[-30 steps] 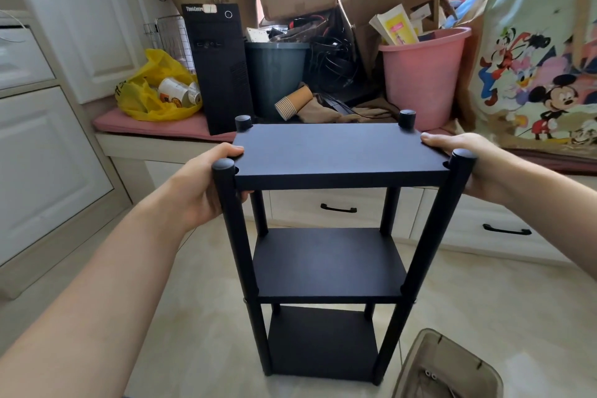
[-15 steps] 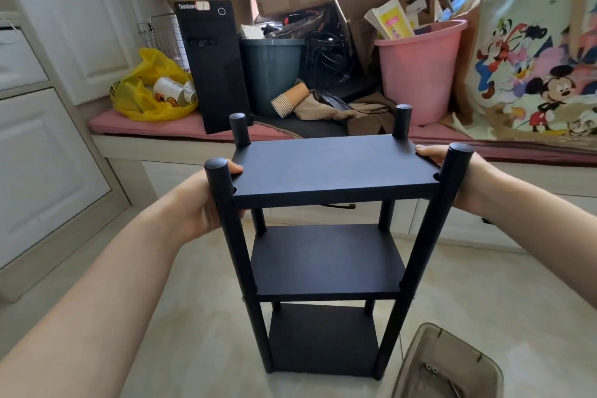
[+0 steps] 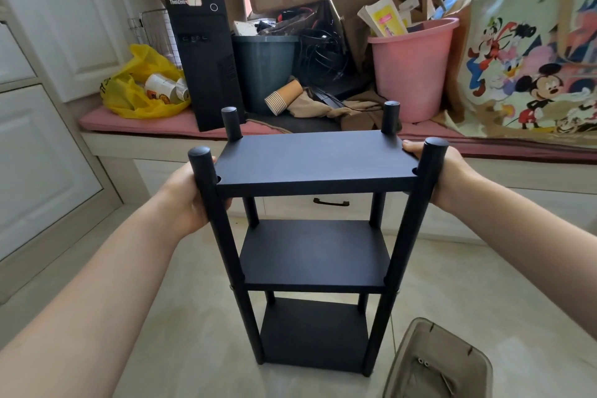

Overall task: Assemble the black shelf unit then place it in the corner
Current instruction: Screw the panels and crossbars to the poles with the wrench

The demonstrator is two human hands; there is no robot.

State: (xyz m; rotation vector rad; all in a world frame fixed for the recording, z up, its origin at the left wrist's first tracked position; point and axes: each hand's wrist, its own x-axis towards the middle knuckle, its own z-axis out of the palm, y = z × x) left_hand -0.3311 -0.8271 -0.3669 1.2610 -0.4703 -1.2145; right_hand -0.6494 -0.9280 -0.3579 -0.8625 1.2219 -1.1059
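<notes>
Two-handed | left grip (image 3: pixel 189 200), right grip (image 3: pixel 452 176) clamped on shelf unit (image 3: pixel 310 161) top-board ends | bin (image 3: pixel 407 362) near front-right leg

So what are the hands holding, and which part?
The black shelf unit, by its top shelf: the left hand grips the left end, the right hand the right end.

A: Where is the shelf unit (image 3: pixel 310 165) placed?
B: Before the bench (image 3: pixel 129 145), gripped at its top between left hand (image 3: pixel 185 200) and right hand (image 3: pixel 452 178).
A: On the bench?
B: Bag (image 3: pixel 129 97), computer tower (image 3: pixel 206 64), bin (image 3: pixel 265 71), bucket (image 3: pixel 413 74) — ranged left to right.
</notes>
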